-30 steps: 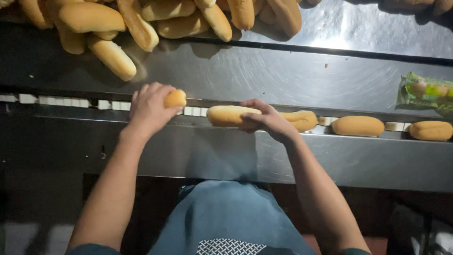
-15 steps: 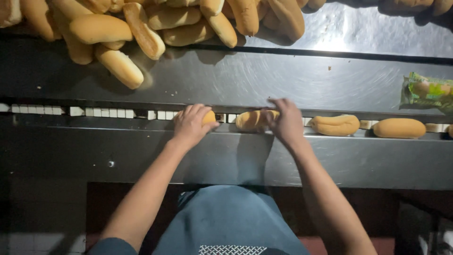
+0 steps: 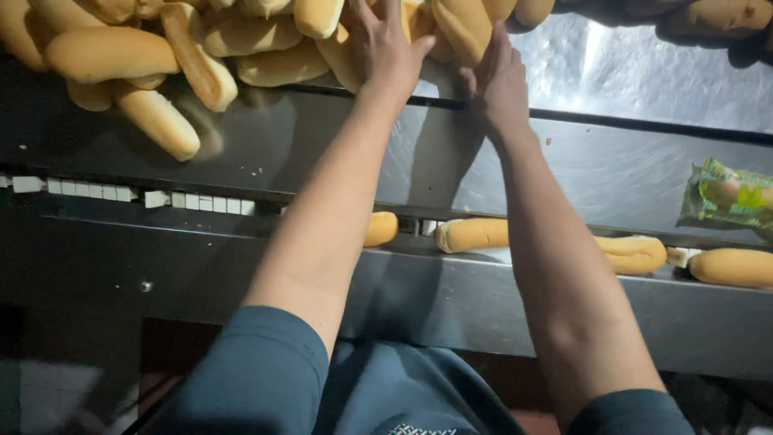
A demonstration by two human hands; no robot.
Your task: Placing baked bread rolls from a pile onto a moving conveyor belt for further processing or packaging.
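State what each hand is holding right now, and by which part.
Both hands are on the heap of bread rolls. The left hand lies spread over rolls, and the right hand touches one's side. A closed grip cannot be told.

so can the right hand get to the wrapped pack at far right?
Probably yes. The right hand is on the bun pile; bare steel table lies between it and the pack.

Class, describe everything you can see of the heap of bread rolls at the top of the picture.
The heap of bread rolls is made of long, golden-tan buns with smooth crusts, piled loosely at mixed angles on the shiny metal table. One roll has strayed down at the left. The left hand and right hand both reach into it, touching rolls.
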